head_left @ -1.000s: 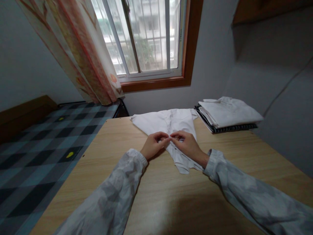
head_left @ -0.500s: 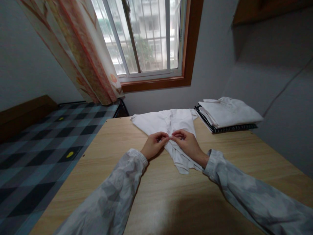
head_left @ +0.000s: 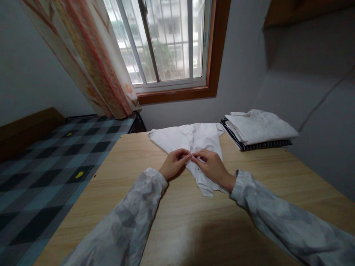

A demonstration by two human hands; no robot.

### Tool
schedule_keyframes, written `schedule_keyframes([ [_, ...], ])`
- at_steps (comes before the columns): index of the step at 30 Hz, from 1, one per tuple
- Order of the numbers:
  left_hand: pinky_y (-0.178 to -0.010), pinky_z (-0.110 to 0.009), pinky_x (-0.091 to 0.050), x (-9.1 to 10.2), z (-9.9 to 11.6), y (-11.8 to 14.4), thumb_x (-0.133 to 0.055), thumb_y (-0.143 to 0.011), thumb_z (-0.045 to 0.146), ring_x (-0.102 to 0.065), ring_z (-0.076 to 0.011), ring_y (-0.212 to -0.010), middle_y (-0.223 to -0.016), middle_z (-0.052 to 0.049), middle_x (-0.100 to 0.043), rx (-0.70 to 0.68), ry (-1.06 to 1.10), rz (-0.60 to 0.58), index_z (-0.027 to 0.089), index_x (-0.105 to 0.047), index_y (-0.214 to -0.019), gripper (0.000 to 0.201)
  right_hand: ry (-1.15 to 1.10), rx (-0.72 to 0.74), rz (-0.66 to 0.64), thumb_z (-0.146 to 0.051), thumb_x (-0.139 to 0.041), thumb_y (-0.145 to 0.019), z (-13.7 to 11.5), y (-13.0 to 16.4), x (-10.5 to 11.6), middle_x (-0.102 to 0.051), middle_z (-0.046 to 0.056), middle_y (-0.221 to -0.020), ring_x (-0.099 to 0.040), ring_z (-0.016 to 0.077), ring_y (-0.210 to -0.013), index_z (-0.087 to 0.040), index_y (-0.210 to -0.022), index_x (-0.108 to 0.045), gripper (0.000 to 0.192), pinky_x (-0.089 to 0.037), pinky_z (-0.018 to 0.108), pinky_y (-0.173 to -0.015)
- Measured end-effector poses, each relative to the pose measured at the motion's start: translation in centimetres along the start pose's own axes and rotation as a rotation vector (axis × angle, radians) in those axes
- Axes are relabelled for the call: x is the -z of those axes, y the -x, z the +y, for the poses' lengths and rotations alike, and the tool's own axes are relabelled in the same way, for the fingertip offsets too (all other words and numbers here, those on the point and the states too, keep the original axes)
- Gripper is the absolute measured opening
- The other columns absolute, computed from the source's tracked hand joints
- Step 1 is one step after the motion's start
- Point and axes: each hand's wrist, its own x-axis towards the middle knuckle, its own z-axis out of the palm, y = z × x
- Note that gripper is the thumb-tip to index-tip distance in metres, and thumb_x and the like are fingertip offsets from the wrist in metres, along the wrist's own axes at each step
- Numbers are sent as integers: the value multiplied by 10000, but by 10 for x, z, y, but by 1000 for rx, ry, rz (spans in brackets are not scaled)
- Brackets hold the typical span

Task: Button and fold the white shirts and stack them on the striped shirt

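Observation:
A white shirt [head_left: 203, 135] lies rumpled near the far edge of the wooden table, one part stretching left and another trailing toward me. My left hand [head_left: 175, 162] pinches the shirt's cloth around its middle, thumb against forefinger. Right beside it, my right hand [head_left: 212, 166] pinches the same spot, and the two sets of fingertips nearly touch. The bit of cloth between the fingertips is mostly hidden. The right hand and wrist cover part of the shirt's near end.
Folded white clothes [head_left: 260, 127] are stacked on black spiral-bound books [head_left: 266, 145] at the table's [head_left: 172, 221] back right. A bed with a checked cover [head_left: 55, 177] stands on the left. Behind are a window [head_left: 172, 44] and a patterned curtain [head_left: 97, 62].
My right hand has shifted slightly left and its fingers have curled a little differently at the pinched cloth. My left hand and the shirt look almost the same.

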Motion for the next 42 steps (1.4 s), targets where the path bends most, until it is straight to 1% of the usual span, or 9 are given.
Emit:
schedule_keyframes([
  [5,-725,-271,-477,-1,-1,0,-792,-882,538,-612,-159,-777,-857,-38,-724,-16,1,16,152,-745,-952,396,-142,-83,24,-313,-767,-935,11,0,-6,-825,51,-979,-744,223,-872,-239,-1032,-837,141,-574,344,-816],
  [11,-730,-271,-464,-4,2,4,-745,-927,468,-597,-154,-768,-831,-22,-693,-35,-94,38,154,-722,-955,316,-146,-109,44,-248,-755,-907,16,-1,-10,-828,51,-962,-750,222,-872,-232,-976,-835,107,-576,348,-829],
  [18,-715,-264,-447,-4,0,4,-688,-968,474,-554,-150,-761,-823,-3,-646,-68,-136,17,163,-693,-1003,313,52,-10,12,-199,-726,-953,6,1,-5,-802,63,-956,-715,229,-864,-227,-993,-809,96,-530,351,-811],
  [22,-713,-266,-448,-4,0,4,-681,-974,454,-553,-152,-760,-830,-7,-645,-73,-147,22,168,-678,-999,287,226,59,-24,-182,-712,-965,0,2,-4,-778,88,-961,-695,260,-908,-211,-1007,-793,96,-512,381,-871],
  [28,-735,-277,-464,-3,-3,3,-668,-985,430,-576,-160,-785,-856,-13,-662,-96,-159,9,170,-676,-1018,262,274,73,-39,-151,-719,-952,-1,3,-3,-777,85,-979,-699,258,-949,-194,-994,-778,84,-512,369,-898],
  [32,-753,-287,-472,-3,-4,2,-677,-984,417,-602,-171,-804,-878,-27,-699,-88,-189,2,169,-709,-1016,252,207,42,-7,-128,-734,-925,1,3,-3,-790,72,-949,-716,239,-902,-186,-955,-784,82,-515,340,-835],
  [36,-709,-274,-465,-3,-2,3,-700,-970,393,-614,-165,-782,-871,-23,-709,-87,-239,53,182,-713,-1014,216,74,-11,27,-143,-736,-908,7,0,-4,-809,50,-921,-738,217,-849,-198,-926,-805,90,-527,316,-790],
  [39,-674,-258,-464,-5,1,5,-711,-956,354,-610,-153,-771,-903,-25,-701,-134,-272,108,190,-684,-1004,173,10,-46,24,-160,-726,-906,12,-1,-5,-823,48,-932,-756,216,-857,-197,-941,-822,108,-542,318,-810],
  [42,-666,-252,-466,-7,6,8,-696,-958,328,-602,-148,-764,-890,-28,-686,-189,-339,117,188,-695,-969,140,-27,-77,27,-193,-716,-917,14,0,-6,-832,53,-959,-768,221,-880,-197,-969,-831,126,-551,321,-817],
])
